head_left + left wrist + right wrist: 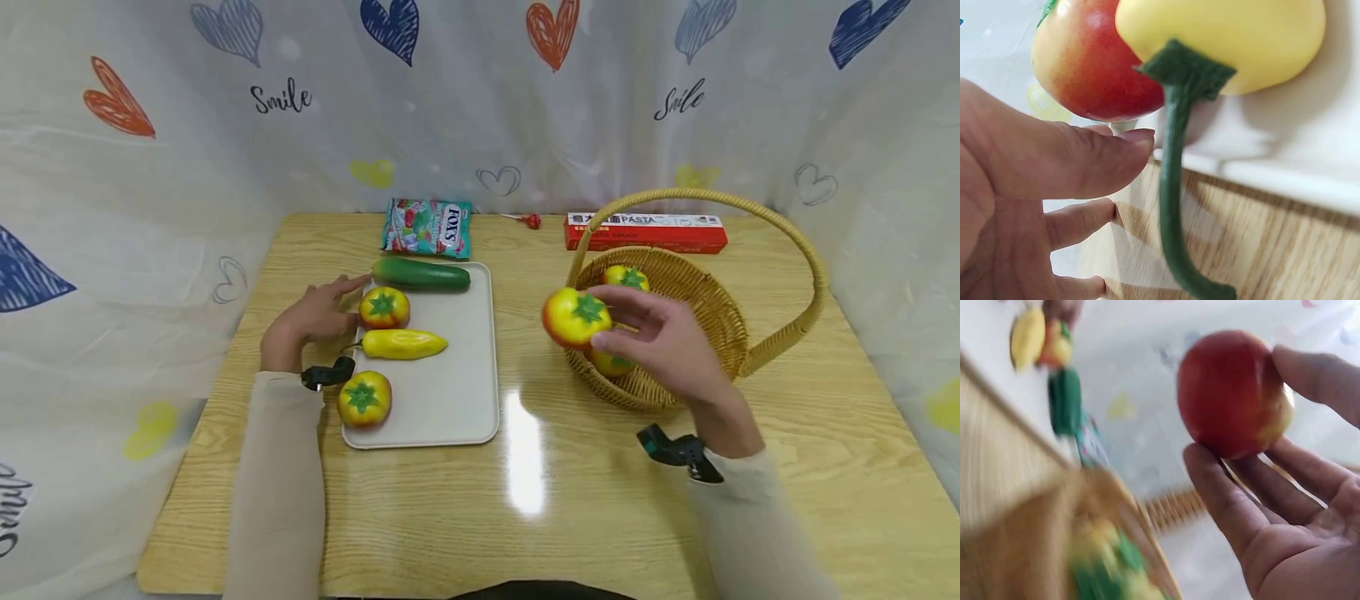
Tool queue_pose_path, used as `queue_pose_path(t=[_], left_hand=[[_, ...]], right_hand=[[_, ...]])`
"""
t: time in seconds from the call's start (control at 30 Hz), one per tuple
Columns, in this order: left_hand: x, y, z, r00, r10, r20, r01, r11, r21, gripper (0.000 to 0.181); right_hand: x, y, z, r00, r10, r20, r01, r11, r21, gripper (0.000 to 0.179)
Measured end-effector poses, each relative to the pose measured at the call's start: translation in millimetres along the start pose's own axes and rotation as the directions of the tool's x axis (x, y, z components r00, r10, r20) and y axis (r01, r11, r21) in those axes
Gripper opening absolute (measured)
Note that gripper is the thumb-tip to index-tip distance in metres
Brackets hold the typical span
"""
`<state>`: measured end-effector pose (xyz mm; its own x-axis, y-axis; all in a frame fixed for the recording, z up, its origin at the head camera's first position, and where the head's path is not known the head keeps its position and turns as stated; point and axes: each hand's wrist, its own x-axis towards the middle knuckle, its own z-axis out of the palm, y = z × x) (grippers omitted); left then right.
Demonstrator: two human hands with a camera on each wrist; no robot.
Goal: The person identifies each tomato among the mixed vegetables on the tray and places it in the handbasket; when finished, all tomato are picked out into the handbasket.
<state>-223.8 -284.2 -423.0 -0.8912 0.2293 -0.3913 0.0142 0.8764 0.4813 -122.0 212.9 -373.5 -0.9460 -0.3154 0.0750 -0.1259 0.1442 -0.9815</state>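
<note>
My right hand (671, 342) holds a yellow-and-red tomato (576, 318) with a green star-shaped top, over the left rim of the wicker basket (712, 317). In the right wrist view, thumb and fingertips grip this tomato (1232, 394) from opposite sides. Two similar tomatoes lie in the basket, partly hidden by the hand. At the left edge of the white tray (442, 400) my left hand (315, 317) has its fingers extended near a green cucumber (423, 275). The tray also bears a tomato (384, 308), a yellow pepper (403, 343) and another tomato (365, 399).
Behind the tray lies a teal candy bag (429, 228). A red lollipop (532, 221) is right of it, and a red pasta box (648, 233) sits behind the basket. The basket's tall handle (813, 275) arches over its right side.
</note>
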Motion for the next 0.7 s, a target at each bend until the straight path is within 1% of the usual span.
queue_pose_path(t=[0.03,0.1,0.13,0.2,0.27,0.33,0.4,0.43,0.47,0.5,0.57,0.63,0.7], left_hand=[[-0.3,1.2,0.0,1.000,-0.001,0.001,0.001,1.000,0.003,0.074],[-1.2,3.1,-0.9,1.000,-0.004,0.004,0.004,1.000,0.008,0.075],[-1.4,3.4,-1.4,1.000,-0.004,0.006,0.004,1.000,0.012,0.075],[-1.2,3.3,-2.7,1.000,-0.002,0.007,0.002,1.000,0.018,0.075],[-0.6,2.4,-4.5,1.000,0.003,0.009,-0.004,1.000,0.027,0.075],[0.7,1.1,-5.6,1.000,0.007,0.009,-0.008,0.999,0.033,0.075],[2.0,0.2,-6.1,1.000,0.006,0.010,-0.007,0.999,0.033,0.076],[2.3,-0.2,-6.1,1.000,0.004,0.013,-0.004,0.999,0.033,0.076],[3.3,-1.3,-5.7,1.000,0.002,0.017,-0.003,1.000,0.031,0.076],[3.5,-1.4,-5.1,1.000,0.003,0.020,-0.003,1.000,0.029,0.076],[3.3,-1.5,-3.6,1.000,0.007,0.022,-0.008,1.000,0.025,0.076],[2.5,-1.0,-2.7,1.000,0.012,0.022,-0.013,1.000,0.018,0.076],[0.8,0.6,-2.9,1.000,0.023,0.014,-0.023,1.000,0.016,0.076]], right_hand=[[-10.1,-0.3,-11.8,1.000,-0.003,-0.008,0.002,0.998,-0.060,0.052],[-28.0,-0.8,-32.6,1.000,-0.007,-0.029,0.002,0.984,-0.180,0.052],[-36.1,-1.9,-41.1,0.999,-0.006,-0.035,-0.003,0.970,-0.245,0.052],[-49.9,-3.7,-54.1,0.999,0.002,-0.054,-0.022,0.930,-0.366,0.052],[-59.6,-4.0,-62.5,0.998,0.007,-0.062,-0.036,0.877,-0.479,0.052],[-65.2,-2.8,-67.1,0.998,0.010,-0.063,-0.045,0.810,-0.584,0.052],[-66.8,0.5,-69.6,0.999,0.009,-0.042,-0.034,0.748,-0.663,0.052],[-66.5,2.3,-70.0,0.999,0.018,-0.027,-0.032,0.724,-0.689,0.052],[-65.5,4.2,-70.1,0.999,0.037,-0.012,-0.035,0.717,-0.696,0.051],[-64.3,6.3,-69.9,0.998,0.057,0.005,-0.038,0.721,-0.692,0.051],[-61.5,10.6,-69.6,0.994,0.101,0.043,-0.048,0.753,-0.656,0.052],[-58.5,14.3,-68.6,0.988,0.144,0.062,-0.075,0.784,-0.616,0.052],[-55.1,18.8,-67.3,0.984,0.160,0.077,-0.087,0.811,-0.578,0.052]])
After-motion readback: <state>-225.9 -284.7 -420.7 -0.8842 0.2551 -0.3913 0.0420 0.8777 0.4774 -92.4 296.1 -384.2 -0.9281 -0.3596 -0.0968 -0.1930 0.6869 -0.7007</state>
